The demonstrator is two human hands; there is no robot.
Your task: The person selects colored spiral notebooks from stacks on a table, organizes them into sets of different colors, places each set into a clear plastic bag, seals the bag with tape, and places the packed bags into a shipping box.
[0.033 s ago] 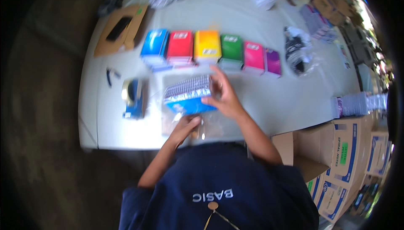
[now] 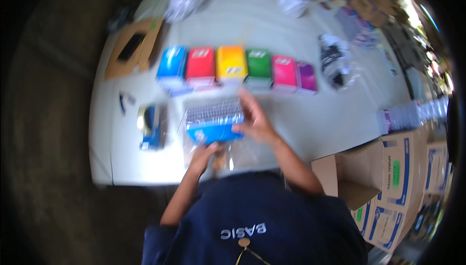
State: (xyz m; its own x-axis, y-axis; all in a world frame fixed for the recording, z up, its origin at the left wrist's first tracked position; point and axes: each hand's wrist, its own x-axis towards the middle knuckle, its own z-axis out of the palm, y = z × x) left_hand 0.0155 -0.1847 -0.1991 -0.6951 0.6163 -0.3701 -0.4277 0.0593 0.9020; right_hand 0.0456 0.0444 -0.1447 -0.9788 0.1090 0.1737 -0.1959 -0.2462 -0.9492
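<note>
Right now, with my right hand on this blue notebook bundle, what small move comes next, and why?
I'd probably gather the clear plastic with your left hand: it shows beside that hand, while your right hand grips the right end of the notebook bundle.

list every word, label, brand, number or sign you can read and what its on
I won't copy wording, but print shows here:
Navy fabric shirt: white capitals, legible.
Brown cardboard carton with blue bands: dark capitals, legible.
Green rectangular label on that carton: too blurred.
Six-colour row of notebook stacks: white cover marks, too blurred.
Blue notebook bundle: white mark, too blurred.
</note>
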